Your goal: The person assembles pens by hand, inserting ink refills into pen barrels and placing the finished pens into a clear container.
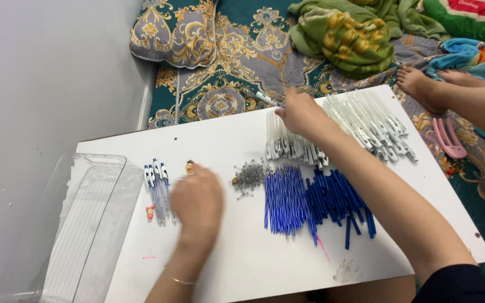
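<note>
The right hand (300, 112) pinches a white pen tube (267, 99) at the top middle, while the left hand (197, 203), blurry so I cannot tell its grip, sits by the finished pens (157, 191), and next the tube likely needs a blue refill (284, 199).

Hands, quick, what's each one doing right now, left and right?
Left hand: blurred, beside the assembled pens; grip cannot be told.
Right hand: closed on a white pen barrel, over the barrel pile.

The left hand (197, 205) is motion-blurred, its fingers indistinct; the clear plastic tray (94, 219) runs off the bottom edge; the pile of tiny grey metal springs (249, 175) is too small to tell apart.
</note>
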